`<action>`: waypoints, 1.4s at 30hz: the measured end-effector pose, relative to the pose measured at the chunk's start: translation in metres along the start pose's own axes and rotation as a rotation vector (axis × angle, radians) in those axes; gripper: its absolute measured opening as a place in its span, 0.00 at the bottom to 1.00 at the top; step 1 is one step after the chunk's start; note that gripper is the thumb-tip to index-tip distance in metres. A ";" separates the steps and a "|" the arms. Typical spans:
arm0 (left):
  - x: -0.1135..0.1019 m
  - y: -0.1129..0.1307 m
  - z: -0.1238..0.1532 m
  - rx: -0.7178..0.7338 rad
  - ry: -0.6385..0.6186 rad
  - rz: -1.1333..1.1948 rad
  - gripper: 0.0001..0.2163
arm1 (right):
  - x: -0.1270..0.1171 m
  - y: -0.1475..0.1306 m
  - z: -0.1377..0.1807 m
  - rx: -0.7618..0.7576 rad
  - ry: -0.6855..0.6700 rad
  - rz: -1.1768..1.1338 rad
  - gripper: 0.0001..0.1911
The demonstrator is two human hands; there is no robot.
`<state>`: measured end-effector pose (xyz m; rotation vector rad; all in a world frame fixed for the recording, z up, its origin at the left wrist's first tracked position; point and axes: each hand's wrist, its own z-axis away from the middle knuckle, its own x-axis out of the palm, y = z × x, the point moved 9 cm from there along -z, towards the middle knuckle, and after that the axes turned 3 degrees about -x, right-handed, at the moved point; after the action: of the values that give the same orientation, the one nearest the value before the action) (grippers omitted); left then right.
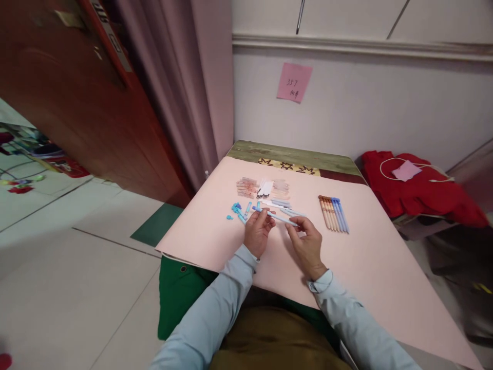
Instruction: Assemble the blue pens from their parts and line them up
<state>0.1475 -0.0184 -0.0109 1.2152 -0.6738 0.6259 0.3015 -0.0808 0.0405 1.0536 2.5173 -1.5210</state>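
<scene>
Between my two hands lies a light blue pen (pixel 280 218), its darker blue end to the left and its thin end to the right. My left hand (pixel 259 231) grips it near the blue end. Thumb and fingers of my right hand (pixel 307 241) pinch its right end. Just left of my left hand are loose blue pen parts (pixel 236 208) in a small heap. Beyond my hands lie clear brownish pen barrels (pixel 247 187), paler barrels (pixel 280 189) and thin white refills with black ends (pixel 264 190).
Brown-topped and blue-topped pens (pixel 333 215) form a row at the right on the pink-covered table (pixel 370 267). A red cloth (pixel 408 185) with a white cable lies beyond the table's right edge. A pink note (pixel 295 82) is stuck on the wall behind; a wooden door (pixel 96 103) stands left.
</scene>
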 end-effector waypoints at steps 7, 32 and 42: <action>-0.013 -0.002 -0.004 0.002 0.026 -0.006 0.15 | 0.009 0.005 0.004 0.019 -0.006 -0.003 0.11; -0.005 -0.010 -0.002 -0.069 -0.016 -0.115 0.15 | 0.018 0.014 0.008 0.076 -0.168 0.165 0.21; -0.016 -0.001 -0.005 0.018 0.072 -0.117 0.14 | 0.020 0.007 0.007 0.064 -0.175 0.070 0.12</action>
<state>0.1388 -0.0152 -0.0248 1.2338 -0.5342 0.5758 0.2876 -0.0738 0.0243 0.9582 2.3061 -1.6086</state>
